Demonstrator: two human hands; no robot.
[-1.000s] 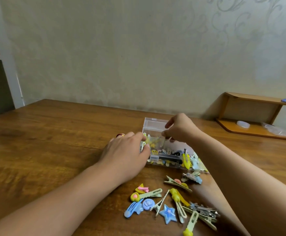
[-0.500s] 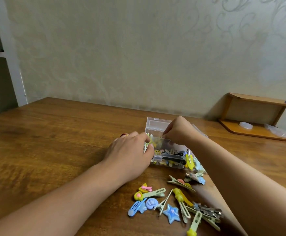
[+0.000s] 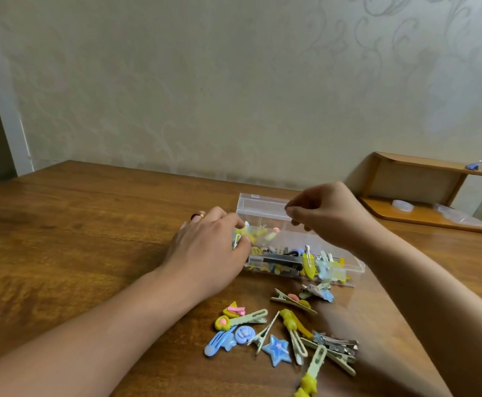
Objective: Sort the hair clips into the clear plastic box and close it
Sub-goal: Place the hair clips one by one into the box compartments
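Note:
The clear plastic box (image 3: 356,267) lies on the wooden table (image 3: 76,224) with its lid (image 3: 260,206) standing open at the back. Several colourful hair clips lie inside it. My left hand (image 3: 205,247) grips the box's left end with thumb and fingers. My right hand (image 3: 328,216) hovers over the middle of the box by the lid's right corner; its fingers are curled together and nothing shows in them. In front of the box lies a pile of loose clips, among them a blue star clip (image 3: 277,349) and a yellow clip (image 3: 294,325).
A small wooden shelf (image 3: 423,196) stands at the back right against the wall, with a blue clip (image 3: 473,166) on top and a clear round lid (image 3: 403,205) on its lower board. A white door frame (image 3: 7,116) rises at the far left.
My right hand has lifted out of the box and now hovers above it. My left hand has stayed at the box's left end.

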